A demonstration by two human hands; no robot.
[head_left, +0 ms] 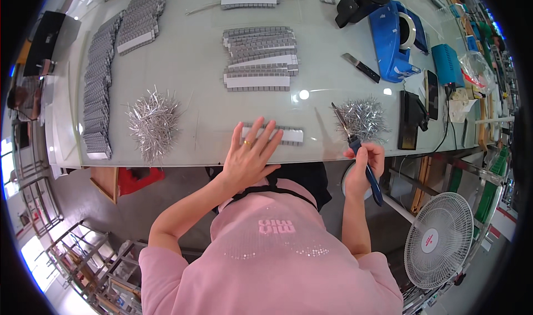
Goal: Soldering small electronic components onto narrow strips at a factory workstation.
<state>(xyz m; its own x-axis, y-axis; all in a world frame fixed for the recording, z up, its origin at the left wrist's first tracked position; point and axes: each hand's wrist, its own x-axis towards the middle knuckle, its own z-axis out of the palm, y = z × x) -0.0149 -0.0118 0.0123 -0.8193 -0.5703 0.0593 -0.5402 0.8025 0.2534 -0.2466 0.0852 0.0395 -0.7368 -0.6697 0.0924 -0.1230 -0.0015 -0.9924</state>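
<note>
My left hand (250, 155) lies flat with its fingers spread over a grey segmented strip with a white band (291, 136), near the table's front edge. Part of that strip is hidden under my fingers. In my right hand (368, 160) is a pair of long-nose pliers (371, 176) with dark blue handles, the nose pointing up and away. The tips are over the left edge of a heap of short silvery wires (363, 119). A second silvery wire heap (154, 127) sits to the left of my left hand.
Similar strips form a middle stack (258, 81) and long rows (100, 81) at left. To the right are a blue tape dispenser (388, 43), a cutter knife (361, 68), a teal box (447, 65) and a phone (431, 95). A white fan (438, 240) stands below right.
</note>
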